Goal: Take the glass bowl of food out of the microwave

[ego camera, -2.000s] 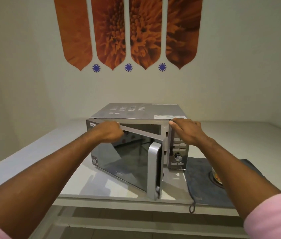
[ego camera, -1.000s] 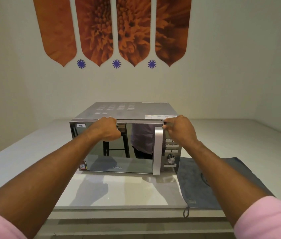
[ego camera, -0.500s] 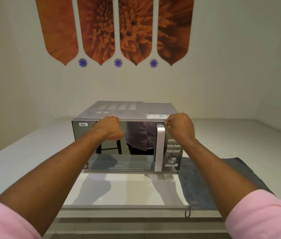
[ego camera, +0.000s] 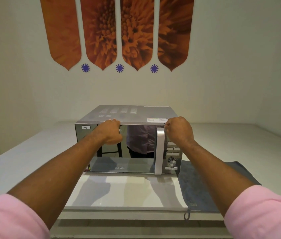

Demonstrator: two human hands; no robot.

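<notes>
Head view: microwave (ego camera: 127, 135) on the worktop (ego camera: 122, 192), door shut, bowl unseen. Left hand (ego camera: 109, 131) curls its fingers (ego camera: 113, 120) over the door's top edge; right hand (ego camera: 179, 130) is fisted at its top right corner.

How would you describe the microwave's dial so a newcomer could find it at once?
Start at the microwave on the white counter. Its control panel lies right of the upright silver handle. The dial sits low there, the only round knob among flat rectangular buttons.
</notes>
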